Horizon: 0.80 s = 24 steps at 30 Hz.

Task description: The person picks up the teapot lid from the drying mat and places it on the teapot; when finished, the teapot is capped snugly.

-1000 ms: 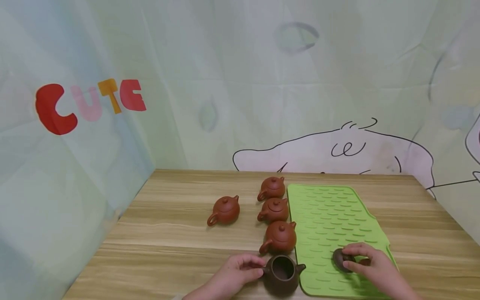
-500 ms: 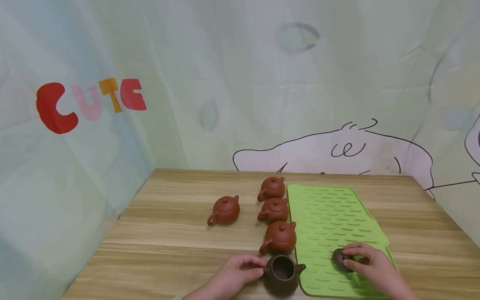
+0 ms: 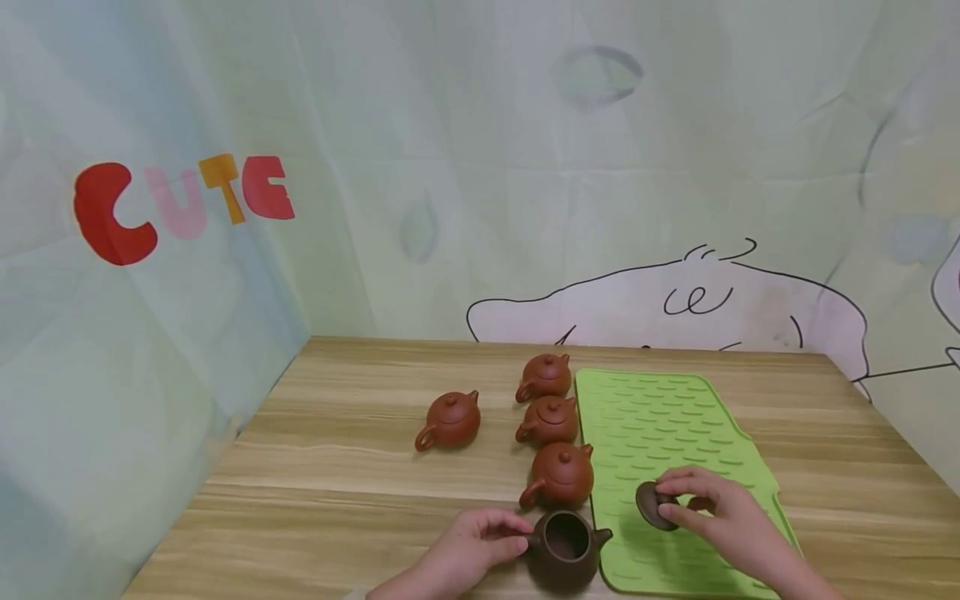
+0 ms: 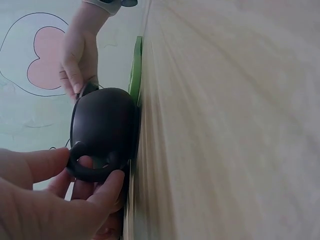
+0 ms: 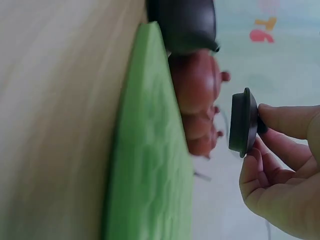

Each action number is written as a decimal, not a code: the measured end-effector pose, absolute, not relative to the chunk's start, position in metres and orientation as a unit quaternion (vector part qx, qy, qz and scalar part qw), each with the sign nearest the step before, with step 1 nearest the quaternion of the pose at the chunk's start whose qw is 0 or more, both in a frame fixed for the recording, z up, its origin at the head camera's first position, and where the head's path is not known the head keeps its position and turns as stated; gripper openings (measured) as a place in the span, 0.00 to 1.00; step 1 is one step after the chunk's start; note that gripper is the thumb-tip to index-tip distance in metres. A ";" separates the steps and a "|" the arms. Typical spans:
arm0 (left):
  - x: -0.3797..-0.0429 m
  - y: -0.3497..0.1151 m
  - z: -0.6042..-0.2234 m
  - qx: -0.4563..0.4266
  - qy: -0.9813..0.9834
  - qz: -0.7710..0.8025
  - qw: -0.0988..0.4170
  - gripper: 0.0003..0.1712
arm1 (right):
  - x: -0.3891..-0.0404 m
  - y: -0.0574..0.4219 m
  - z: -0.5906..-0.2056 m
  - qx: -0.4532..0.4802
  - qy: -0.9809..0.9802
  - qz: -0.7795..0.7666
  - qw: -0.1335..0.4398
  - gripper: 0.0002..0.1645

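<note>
Left hand: fingers curled round the handle of the dark teapot, which stands open on the wooden table at the near left edge of the green mat. Right hand: pinching the dark lid by its knob, lifted clear above the mat, right of the pot; step judged as lid handling, any refitting calling for centring over the mouth. Beyond the pot: four lidded red-brown teapots, three beside the mat's left edge, one further left.

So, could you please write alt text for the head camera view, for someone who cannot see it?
A right hand holds a dark lid above a green mat, while the left hand grips the handle of an open dark teapot on a wooden table. Four lidded reddish-brown teapots stand behind it.
</note>
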State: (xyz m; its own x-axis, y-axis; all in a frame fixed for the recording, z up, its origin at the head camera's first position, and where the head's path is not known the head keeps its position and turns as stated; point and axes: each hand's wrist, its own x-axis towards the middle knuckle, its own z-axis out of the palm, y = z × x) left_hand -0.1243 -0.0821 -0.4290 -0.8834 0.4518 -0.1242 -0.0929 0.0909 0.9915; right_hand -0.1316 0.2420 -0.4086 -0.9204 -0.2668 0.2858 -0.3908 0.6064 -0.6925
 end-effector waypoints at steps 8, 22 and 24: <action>-0.125 -0.081 -0.428 0.121 0.708 0.663 0.211 0.13 | -0.132 0.215 -0.390 0.250 -0.858 0.446 0.043 0.08; -0.125 -0.081 -0.428 0.116 0.707 0.664 0.216 0.12 | -0.131 0.178 -0.389 0.310 -0.826 0.471 -0.009 0.09; -0.125 -0.081 -0.428 0.118 0.709 0.661 0.215 0.12 | -0.131 0.174 -0.389 0.310 -0.827 0.469 -0.018 0.09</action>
